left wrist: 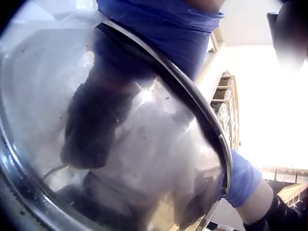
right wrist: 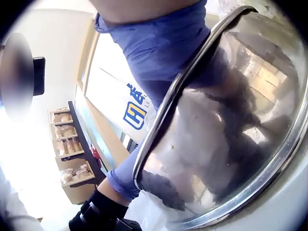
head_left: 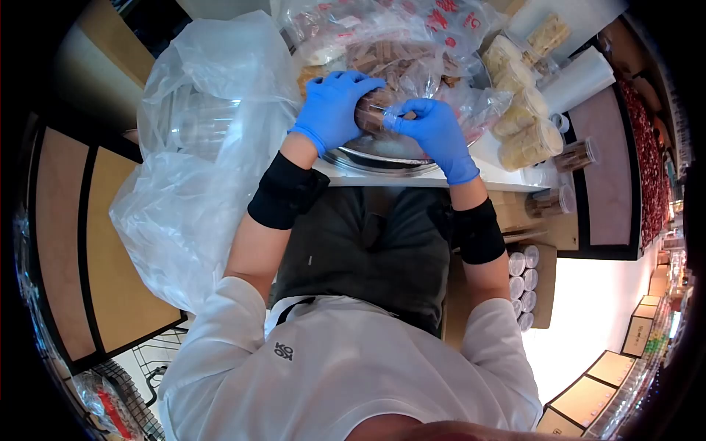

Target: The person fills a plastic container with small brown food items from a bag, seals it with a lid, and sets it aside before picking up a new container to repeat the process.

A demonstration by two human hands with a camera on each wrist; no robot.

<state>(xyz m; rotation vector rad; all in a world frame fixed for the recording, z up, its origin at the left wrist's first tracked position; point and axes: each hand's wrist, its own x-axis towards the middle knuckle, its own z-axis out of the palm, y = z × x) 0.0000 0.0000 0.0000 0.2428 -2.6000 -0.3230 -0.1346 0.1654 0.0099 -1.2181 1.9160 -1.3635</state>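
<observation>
In the head view a clear plastic jar (head_left: 371, 110) with brown strips inside lies tilted over the steel basin. My left hand (head_left: 329, 112), in a blue glove, grips the jar from the left, thumb along its top side. My right hand (head_left: 435, 132), also blue-gloved, is at the jar's right end, thumb and forefinger pinching a brown strip there. Behind the jar, a heap of brown strips (head_left: 393, 57) lies in clear plastic. Both wrist views show mainly the shiny side of the basin (left wrist: 154, 139), which hides the fingers.
Several clear jars of pale yellow pieces (head_left: 531, 143) line the right side, near jars of brown strips (head_left: 575, 156). At left, a big clear bag (head_left: 198, 162) holds stacked empty jars. A box of lidded jars (head_left: 523, 279) stands below right. Red-printed plastic (head_left: 441, 18) lies behind the basin.
</observation>
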